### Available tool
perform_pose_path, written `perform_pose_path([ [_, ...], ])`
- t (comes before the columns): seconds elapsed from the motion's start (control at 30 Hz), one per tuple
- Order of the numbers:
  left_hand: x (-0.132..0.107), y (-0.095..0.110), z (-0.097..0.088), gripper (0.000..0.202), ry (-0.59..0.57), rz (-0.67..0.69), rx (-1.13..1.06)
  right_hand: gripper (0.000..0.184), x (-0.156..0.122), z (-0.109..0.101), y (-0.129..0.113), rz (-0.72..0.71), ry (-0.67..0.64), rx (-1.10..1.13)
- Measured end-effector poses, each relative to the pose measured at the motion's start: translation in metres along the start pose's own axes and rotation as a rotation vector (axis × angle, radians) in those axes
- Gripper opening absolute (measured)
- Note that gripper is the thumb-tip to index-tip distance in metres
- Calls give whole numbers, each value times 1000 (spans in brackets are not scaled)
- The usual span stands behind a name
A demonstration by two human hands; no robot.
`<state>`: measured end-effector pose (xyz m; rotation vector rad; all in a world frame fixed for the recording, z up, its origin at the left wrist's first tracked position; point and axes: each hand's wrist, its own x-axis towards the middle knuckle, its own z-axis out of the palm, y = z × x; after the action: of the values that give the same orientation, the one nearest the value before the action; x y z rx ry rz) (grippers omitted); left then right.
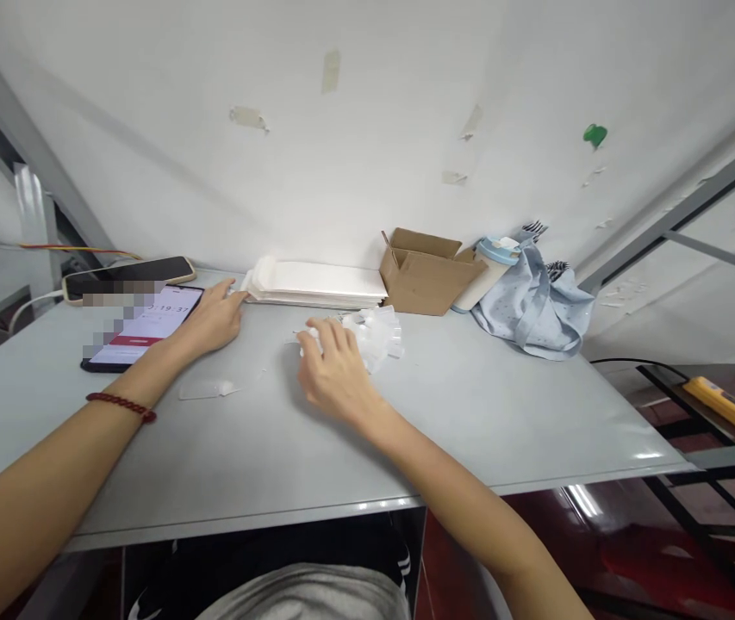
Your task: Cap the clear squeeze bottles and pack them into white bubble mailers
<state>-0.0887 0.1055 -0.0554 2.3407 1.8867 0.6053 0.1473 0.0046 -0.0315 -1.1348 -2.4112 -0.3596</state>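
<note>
My left hand reaches to the left end of a low stack of flat white pieces along the wall. Its fingers are stretched out, with the tips at or beside some whitish translucent material. Over a heap of small clear plastic pieces my right hand lies with curled fingers. Bits of clear plastic show at its fingertips, though the grip itself is partly hidden. One separate clear plastic piece with a narrow tip, like a small tube, lies on the grey table between my forearms.
A lit phone showing a timer lies under my left forearm, with another dark phone and a white cable behind it. An open cardboard box, a lidded cup and light blue cloth stand at back right.
</note>
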Motion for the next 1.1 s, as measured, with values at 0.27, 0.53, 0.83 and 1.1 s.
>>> perform_pose_path([
  [0.27,-3,3,-16,36,-56,69,-4,42,-10,10,-53,-353,-228,192],
  [0.53,-3,2,-17,32,-50,40,9,51,4,14,-60,-332,-317,245],
  [0.83,-5,9,-19,36,-16,-2,-21,41,17,23,-59,-336,-346,253],
  [1.1,-17,33,-38,34,27,-16,-169,52,26,-9,-19,-74,-446,636],
])
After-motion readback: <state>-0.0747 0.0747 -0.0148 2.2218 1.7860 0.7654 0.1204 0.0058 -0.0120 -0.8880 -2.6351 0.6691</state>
